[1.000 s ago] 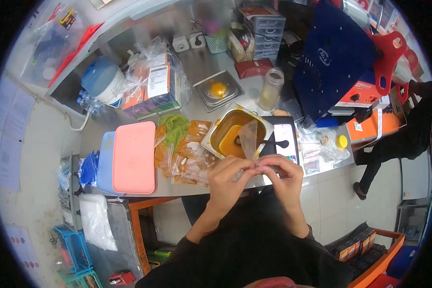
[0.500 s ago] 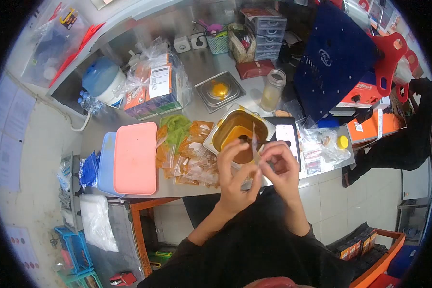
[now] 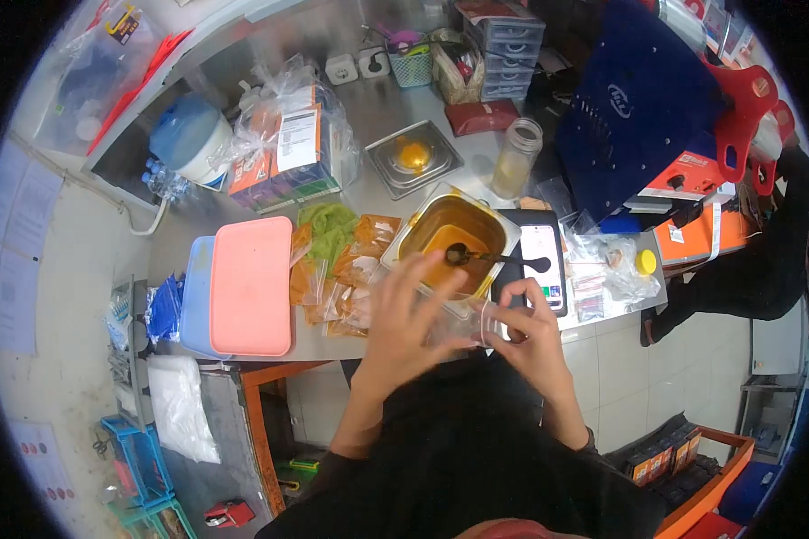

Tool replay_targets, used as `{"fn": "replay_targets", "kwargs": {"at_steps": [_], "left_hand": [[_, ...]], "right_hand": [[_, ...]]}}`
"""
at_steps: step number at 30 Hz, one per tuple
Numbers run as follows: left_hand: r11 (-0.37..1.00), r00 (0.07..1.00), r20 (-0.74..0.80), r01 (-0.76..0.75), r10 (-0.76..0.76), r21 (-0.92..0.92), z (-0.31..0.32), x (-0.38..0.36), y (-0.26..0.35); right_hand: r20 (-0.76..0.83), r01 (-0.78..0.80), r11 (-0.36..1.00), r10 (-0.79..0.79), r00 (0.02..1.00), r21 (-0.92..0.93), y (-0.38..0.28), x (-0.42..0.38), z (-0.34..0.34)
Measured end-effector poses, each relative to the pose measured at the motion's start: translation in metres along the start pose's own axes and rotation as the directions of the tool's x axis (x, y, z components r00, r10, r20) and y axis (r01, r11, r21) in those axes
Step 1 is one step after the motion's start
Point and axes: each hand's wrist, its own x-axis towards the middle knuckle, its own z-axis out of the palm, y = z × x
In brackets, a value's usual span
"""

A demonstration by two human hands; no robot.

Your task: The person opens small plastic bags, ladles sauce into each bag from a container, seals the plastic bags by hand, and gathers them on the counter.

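I see my left hand smeared by motion, its grip spread wide with the fingertips too blurred to count; I cannot tell whether its thumb touches the clear bag. My right hand has its grip pinching that bag's right end between thumb and fingers, in front of the container's near side. The bag is so transparent that I lose most of its outline, and I cannot make out its mouth.

The steel container holds orange sauce; my left fingers hide its near left corner. The black spoon has its bowl in the sauce, and its handle crosses the right rim to overlap the phone. The filled bags lie left of the container beside the green cloth, some hidden behind my left hand.

Both hands work near the front edge of the worktop. A strip of steel shows between the filled bags and the steel lid, while the phone and the clear jar crowd the container's right side. The pink lid covers much of the blue lid. At far right, the view cuts off a person in dark clothing.
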Motion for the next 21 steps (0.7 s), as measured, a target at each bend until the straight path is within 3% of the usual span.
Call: {"fn": "replay_targets", "kwargs": {"at_steps": [2, 4, 9, 10, 11, 12, 13, 14, 15, 17, 18, 20, 21], "left_hand": [[0.988, 0.989, 0.072, -0.135, 0.130, 0.070, 0.003, -0.003, 0.010], [0.979, 0.965, 0.227, -0.162, 0.131, 0.123, 0.014, -0.015, 0.006], [0.989, 0.970, 0.214, -0.133, 0.117, 0.059, 0.005, -0.017, -0.015], [0.995, 0.981, 0.192, -0.006, 0.024, -0.095, 0.001, -0.018, -0.021], [0.962, 0.980, 0.184, 0.119, -0.074, -0.246, -0.003, -0.021, -0.028], [0.963, 0.980, 0.183, 0.120, -0.077, -0.243, -0.004, -0.025, -0.038], [0.826, 0.973, 0.146, 0.230, -0.179, -0.515, -0.002, -0.030, -0.052], [0.603, 0.948, 0.141, 0.292, -0.285, -0.743, 0.001, -0.036, -0.066], [0.603, 0.947, 0.136, 0.291, -0.290, -0.742, 0.004, -0.044, -0.080], [0.342, 0.891, 0.151, 0.314, -0.427, -0.886, 0.012, -0.057, -0.104], [0.338, 0.890, 0.152, 0.316, -0.431, -0.887, 0.017, -0.061, -0.110], [0.146, 0.868, 0.162, 0.257, -0.470, -0.955, 0.024, -0.065, -0.121], [0.147, 0.868, 0.160, 0.256, -0.470, -0.955, 0.026, -0.062, -0.119]], "right_hand": [[0.050, -0.083, 0.996, 0.084, 0.995, -0.027, -0.001, -0.004, 0.004], [0.054, 0.016, 0.998, -0.013, 0.998, -0.068, -0.004, -0.003, 0.008], [0.044, 0.039, 0.999, -0.037, 0.998, -0.033, 0.003, -0.004, 0.018], [-0.200, -0.124, 0.992, 0.129, 0.971, 0.037, 0.011, -0.006, 0.019], [-0.416, -0.262, 0.954, 0.299, 0.859, 0.145, 0.019, -0.008, 0.020], [-0.606, -0.148, 0.957, 0.272, 0.747, 0.248, 0.028, 0.002, 0.018], [-0.637, -0.172, 0.935, 0.339, 0.692, 0.311, 0.036, 0.010, 0.009], [-0.562, -0.273, 0.874, 0.470, 0.681, 0.401, 0.033, 0.015, 0.001], [-0.457, -0.284, 0.834, 0.507, 0.731, 0.472, 0.042, 0.017, -0.005], [-0.254, -0.329, 0.780, 0.518, 0.817, 0.532, 0.063, 0.022, -0.008], [-0.161, -0.357, 0.773, 0.502, 0.850, 0.524, 0.069, 0.026, -0.006], [-0.190, -0.303, 0.784, 0.465, 0.864, 0.541, 0.070, 0.033, 0.004], [-0.254, -0.177, 0.845, 0.341, 0.905, 0.504, 0.070, 0.038, 0.007]]}}
